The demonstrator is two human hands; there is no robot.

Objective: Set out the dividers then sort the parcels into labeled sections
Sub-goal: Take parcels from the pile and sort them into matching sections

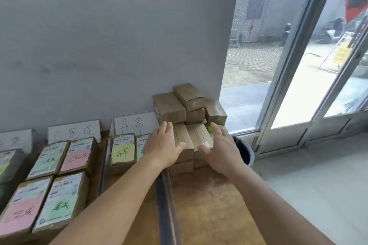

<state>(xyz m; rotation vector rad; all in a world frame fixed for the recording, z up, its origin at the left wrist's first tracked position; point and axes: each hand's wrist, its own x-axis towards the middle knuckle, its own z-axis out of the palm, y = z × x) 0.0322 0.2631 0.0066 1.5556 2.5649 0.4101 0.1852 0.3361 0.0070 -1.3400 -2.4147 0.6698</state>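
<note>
A pile of plain brown parcels (189, 105) is stacked in the table's far right corner against the wall. My left hand (162, 145) and my right hand (223, 149) reach to the two front parcels (194, 138) of the pile, one on each side, fingers spread and touching the cardboard. A dark divider strip (166, 205) runs along the table under my left forearm. Left of it lie parcels with coloured notes: a yellow one (122, 151), pink ones (76, 157) and green ones (63, 205). White handwritten section labels (135, 123) (74, 131) lean on the wall.
The wooden table (209, 209) ends at the right beside a dark bin (246, 150) on the floor. A glass door (298, 65) stands to the right. A second divider (103, 165) separates the two labelled sections.
</note>
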